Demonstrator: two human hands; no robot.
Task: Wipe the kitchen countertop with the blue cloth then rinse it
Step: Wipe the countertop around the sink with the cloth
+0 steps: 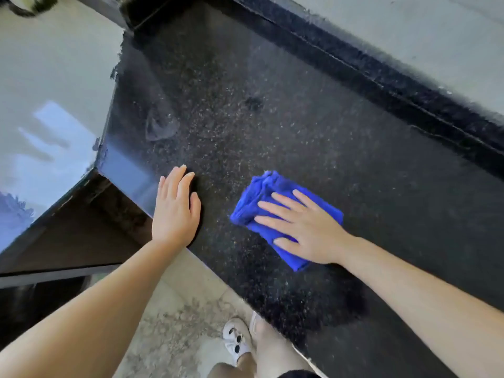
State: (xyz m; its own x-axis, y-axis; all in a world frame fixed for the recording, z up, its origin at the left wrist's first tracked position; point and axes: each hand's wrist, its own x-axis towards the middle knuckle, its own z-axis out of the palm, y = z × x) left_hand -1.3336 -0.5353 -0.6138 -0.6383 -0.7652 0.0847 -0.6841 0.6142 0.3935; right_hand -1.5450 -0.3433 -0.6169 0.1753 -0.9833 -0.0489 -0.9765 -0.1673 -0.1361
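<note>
A dark speckled countertop [272,118] fills most of the room's corner, with a raised black ledge [409,91] along the wall. The blue cloth [272,203], folded, lies under the spread, straight fingers of the right hand [308,227], which presses it flat without gripping. The left hand [174,211] rests open near the counter's edge, fingers together, well apart from the cloth. Below, a white shoe [236,341] shows on the floor.

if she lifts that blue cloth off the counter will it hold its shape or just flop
Probably flop: the blue cloth is bunched in soft folds under the flat right hand, so it looks limp, not stiff. It likely slides easily, since the dark countertop looks polished. It seems light; straight fingers alone press it. The left hand rests flat near the counter's edge.
</note>
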